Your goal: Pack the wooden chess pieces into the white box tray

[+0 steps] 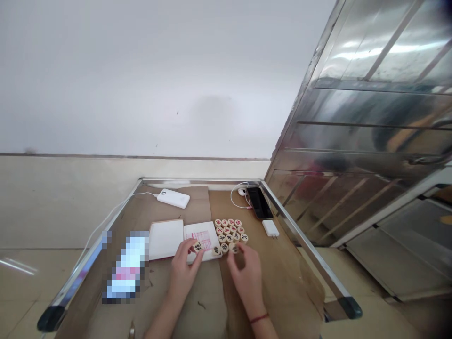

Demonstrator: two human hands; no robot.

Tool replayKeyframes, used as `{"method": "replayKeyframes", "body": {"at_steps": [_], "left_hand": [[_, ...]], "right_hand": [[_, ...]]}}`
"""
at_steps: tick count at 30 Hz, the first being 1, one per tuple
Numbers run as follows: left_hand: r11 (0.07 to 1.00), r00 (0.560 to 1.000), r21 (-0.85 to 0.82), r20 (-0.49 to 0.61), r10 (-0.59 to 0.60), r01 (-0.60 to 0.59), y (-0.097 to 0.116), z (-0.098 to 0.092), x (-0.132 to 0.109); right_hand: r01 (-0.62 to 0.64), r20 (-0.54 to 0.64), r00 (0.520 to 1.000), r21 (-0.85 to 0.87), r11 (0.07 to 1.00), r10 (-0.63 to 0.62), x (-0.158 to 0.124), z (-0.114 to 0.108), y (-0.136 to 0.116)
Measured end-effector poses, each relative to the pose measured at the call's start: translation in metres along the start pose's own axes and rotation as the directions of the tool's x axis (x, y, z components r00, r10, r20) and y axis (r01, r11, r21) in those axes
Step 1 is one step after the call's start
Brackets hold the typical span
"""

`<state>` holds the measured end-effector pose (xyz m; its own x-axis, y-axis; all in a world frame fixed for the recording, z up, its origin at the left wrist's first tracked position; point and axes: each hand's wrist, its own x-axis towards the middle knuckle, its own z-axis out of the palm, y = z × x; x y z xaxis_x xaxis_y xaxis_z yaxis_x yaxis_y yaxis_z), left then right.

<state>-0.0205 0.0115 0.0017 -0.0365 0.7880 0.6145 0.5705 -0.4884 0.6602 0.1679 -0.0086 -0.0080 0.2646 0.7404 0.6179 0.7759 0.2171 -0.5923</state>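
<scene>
Between the thumb and fingers of my left hand (pixel 184 261) is a round wooden Chinese chess piece (pixel 198 246) with a black character, raised over the near part of a white box half (pixel 208 229) marked with red lines. My right hand (pixel 247 268) pinches another chess piece (pixel 233 247) at the near right of the group; its face is partly covered by my fingers. Several pieces (pixel 231 230) lie close together in rows, red characters at the back and black ones nearer. One black piece (pixel 216 250) rests at the box half's right corner.
A plain white box half (pixel 165 239) lies left of the marked one. Around them are a white power bank (pixel 173 198) with a cable, a black phone (pixel 260 203), a white charger (pixel 270 228) and a pixelated device (pixel 126 266). A metal frame (pixel 300 245) edges the cardboard-covered table.
</scene>
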Motion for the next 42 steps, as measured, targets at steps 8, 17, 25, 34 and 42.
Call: {"method": "replayKeyframes", "body": {"at_steps": [8, 17, 25, 34, 42], "left_hand": [[0.998, 0.998, 0.027, 0.03, 0.058, -0.058, -0.002, 0.004, 0.0], [0.961, 0.958, 0.072, 0.127, 0.257, -0.267, -0.005, 0.007, -0.005], [0.938, 0.93, 0.077, 0.185, 0.318, -0.337, -0.002, 0.007, -0.007], [0.944, 0.939, 0.249, 0.317, 0.13, -0.215, 0.01, 0.009, -0.001], [0.946, 0.943, 0.244, 0.306, 0.131, -0.211, 0.012, 0.008, -0.001]], "right_hand": [[-0.092, 0.203, 0.971, -0.165, 0.982, 0.125, 0.007, -0.013, 0.041], [-0.158, 0.221, 0.967, 0.12, 0.98, 0.128, -0.001, -0.015, -0.016], [-0.171, 0.368, 0.928, 0.286, 0.943, 0.057, -0.011, -0.001, -0.056], [-0.187, 0.088, 0.979, 0.039, 0.982, 0.184, 0.006, -0.006, 0.028], [-0.181, 0.147, 0.973, 0.024, 0.983, 0.176, -0.002, 0.0, 0.037]]}}
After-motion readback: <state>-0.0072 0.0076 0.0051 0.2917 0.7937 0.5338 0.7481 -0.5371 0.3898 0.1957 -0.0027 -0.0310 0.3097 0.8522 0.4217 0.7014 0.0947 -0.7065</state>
